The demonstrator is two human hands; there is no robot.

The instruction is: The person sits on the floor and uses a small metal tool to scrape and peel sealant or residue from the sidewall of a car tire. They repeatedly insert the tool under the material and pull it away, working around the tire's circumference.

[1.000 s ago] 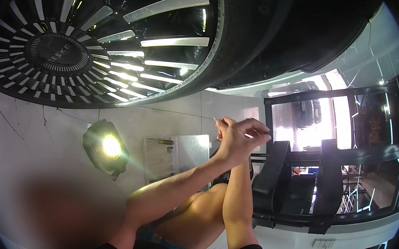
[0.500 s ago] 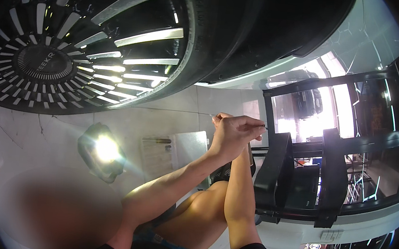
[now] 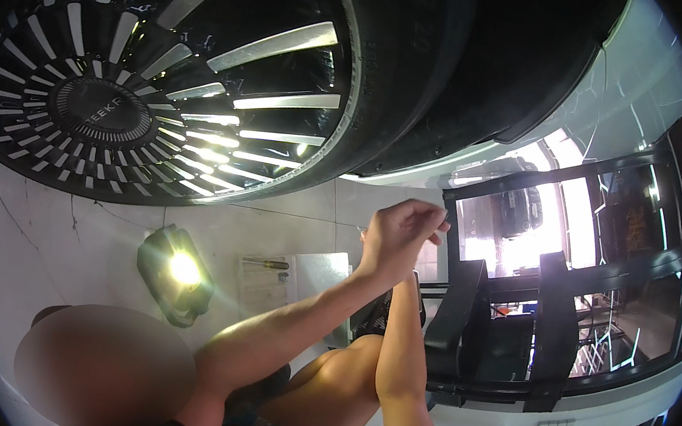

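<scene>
My left hand [image 3: 399, 233] is raised near the middle, its fingers pinched together at the right. Whatever lies between those fingertips is too small to make out. Mostly hidden behind it is my right hand [image 3: 364, 235]; only some fingertips show, closed at a tiny pale tip. Both hands are held in the air below the car's wheel arch, apart from the wheel [image 3: 226, 132] with its black and silver spokes. Beneath them, to the left, a screwdriver [image 3: 266, 263] with a yellowish and dark handle lies in an open pale case [image 3: 323, 269].
A lit work lamp [image 3: 173, 275] stands on the tiled floor [image 3: 291, 216] at the left. Along the right runs a black frame [image 3: 461, 327] with wide dark uprights in front of glass. The car's shiny light body panel [image 3: 644, 94] curves overhead at the upper right.
My view has shifted slightly, so the wheel sits further right. A small dark thing seen at my left fingertips earlier no longer shows. My left fingers have curled inward.
</scene>
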